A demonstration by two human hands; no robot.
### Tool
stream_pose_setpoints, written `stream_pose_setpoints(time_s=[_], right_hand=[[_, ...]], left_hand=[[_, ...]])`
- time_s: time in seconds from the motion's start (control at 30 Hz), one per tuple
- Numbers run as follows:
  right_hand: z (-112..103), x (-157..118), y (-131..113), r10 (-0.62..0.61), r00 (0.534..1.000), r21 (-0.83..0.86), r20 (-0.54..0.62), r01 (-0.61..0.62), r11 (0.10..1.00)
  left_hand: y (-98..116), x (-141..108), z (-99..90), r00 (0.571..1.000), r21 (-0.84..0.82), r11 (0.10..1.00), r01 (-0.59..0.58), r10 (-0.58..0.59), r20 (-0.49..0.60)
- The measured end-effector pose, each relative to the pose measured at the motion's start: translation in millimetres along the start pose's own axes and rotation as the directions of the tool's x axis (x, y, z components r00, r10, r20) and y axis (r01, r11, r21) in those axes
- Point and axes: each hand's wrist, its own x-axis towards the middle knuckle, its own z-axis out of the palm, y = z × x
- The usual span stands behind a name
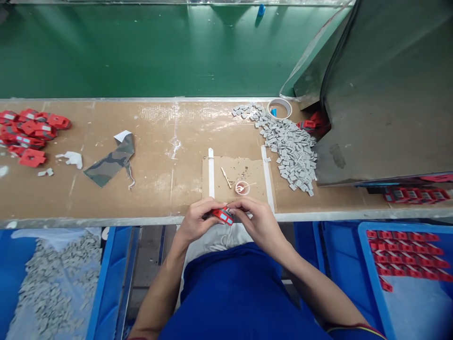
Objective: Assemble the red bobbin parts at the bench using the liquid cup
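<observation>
A small red toy part [223, 216] with pale blue windows is held between both hands at the bench's front edge. My left hand [199, 218] pinches its left end, fingers closed. The fingers of my right hand [254, 218] are closed at its right side, by a grey area of the part; whether they also hold a small grey piece is too small to tell. Just beyond the hands, a small round cup [242, 188] with a thin stick across it and a pointed white tool [226, 178] rest on a cardboard sheet [219, 165].
Grey tiles [292, 151] are heaped at the right, beside a tape roll [279, 109]. Red parts [33, 132] and camouflage cloth [113, 160] lie left. Blue bins [375, 274] below hold red parts and grey pieces. A metal housing [385, 94] stands right.
</observation>
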Motion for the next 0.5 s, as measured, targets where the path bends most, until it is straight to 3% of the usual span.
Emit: stream_pose_setpoints(time_s=[0.13, 0.33, 0.5], right_hand=[[-1.8, 1.6, 3.1, 0.039, 0.999, 0.039, 0.003, -0.04, 0.998], [0.4, -3.3, -2.3, -0.053, 0.998, -0.085, 0.026, 0.055, 0.995], [8.3, -12.4, -3.0, -0.057, 0.998, -0.11, 0.008, 0.057, 0.992]], left_hand=[[-0.2, -0.4, 0.2, 0.999, 0.003, 0.999, -0.037, 0.037, -0.015], [1.5, -0.5, -1.8, 0.999, 0.053, 0.999, -0.011, 0.009, 0.034], [4.4, -1.5, -1.6, 0.999, 0.116, 0.992, -0.039, 0.035, 0.039]])
